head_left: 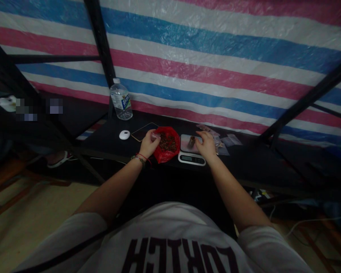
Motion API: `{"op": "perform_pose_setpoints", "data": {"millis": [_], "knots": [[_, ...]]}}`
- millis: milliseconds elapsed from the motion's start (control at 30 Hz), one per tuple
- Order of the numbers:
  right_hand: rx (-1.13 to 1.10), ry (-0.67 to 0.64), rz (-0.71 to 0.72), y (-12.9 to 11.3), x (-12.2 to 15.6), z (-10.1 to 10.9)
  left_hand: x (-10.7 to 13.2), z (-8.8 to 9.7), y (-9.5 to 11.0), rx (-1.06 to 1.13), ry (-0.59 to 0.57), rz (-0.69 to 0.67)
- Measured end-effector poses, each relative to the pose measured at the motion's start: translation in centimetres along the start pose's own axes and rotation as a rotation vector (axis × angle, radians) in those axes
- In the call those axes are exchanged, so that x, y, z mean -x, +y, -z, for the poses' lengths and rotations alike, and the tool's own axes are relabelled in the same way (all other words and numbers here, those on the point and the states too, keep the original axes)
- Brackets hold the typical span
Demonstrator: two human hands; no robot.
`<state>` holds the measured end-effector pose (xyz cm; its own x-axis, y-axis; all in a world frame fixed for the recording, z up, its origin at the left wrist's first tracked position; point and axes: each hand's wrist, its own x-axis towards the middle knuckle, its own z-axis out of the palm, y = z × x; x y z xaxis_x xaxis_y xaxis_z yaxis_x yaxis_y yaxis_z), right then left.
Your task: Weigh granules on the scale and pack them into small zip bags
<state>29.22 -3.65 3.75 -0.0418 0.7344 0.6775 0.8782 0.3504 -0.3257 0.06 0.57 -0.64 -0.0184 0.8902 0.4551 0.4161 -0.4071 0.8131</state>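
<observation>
On the table [108,146], bag [167,145] at centre, scale [192,154] just right of it, small item [191,141] on the scale. Phone [143,131] and round puck [124,134] left of bag; bottle [121,100] behind them. Packets [226,141] right of scale

Readable text: shirt lettering only

The white shirt [170,242] bears dark block letters, upside down from this view, seemingly "CORTECH"; the water bottle [121,102] label is too blurred to read.
</observation>
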Motion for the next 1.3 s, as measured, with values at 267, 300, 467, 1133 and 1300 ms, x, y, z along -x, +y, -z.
{"op": "perform_pose_setpoints", "data": {"millis": [267,300,467,1133,1300], "knots": [[-0.086,-0.416,0.09,-7.2,-2.5,-1.3,-0.1,0.0,0.0,0.008,0.009,-0.009],[-0.074,-0.502,0.104,-7.9,-2.8,-1.9,-0.1,0.0,0.0,0.009,0.009,-0.008],[-0.066,-0.765,0.304,-9.6,-4.2,-5.5,-0.1,0.2,0.4,0.005,0.028,-0.023],[0.039,-0.857,0.182,-10.0,-6.5,-6.1,0.1,0.3,1.0,0.0,0.014,0.002],[-0.009,-0.752,0.103,-9.8,-6.6,-4.9,0.1,0.4,1.1,-0.022,0.0,0.018]]}}
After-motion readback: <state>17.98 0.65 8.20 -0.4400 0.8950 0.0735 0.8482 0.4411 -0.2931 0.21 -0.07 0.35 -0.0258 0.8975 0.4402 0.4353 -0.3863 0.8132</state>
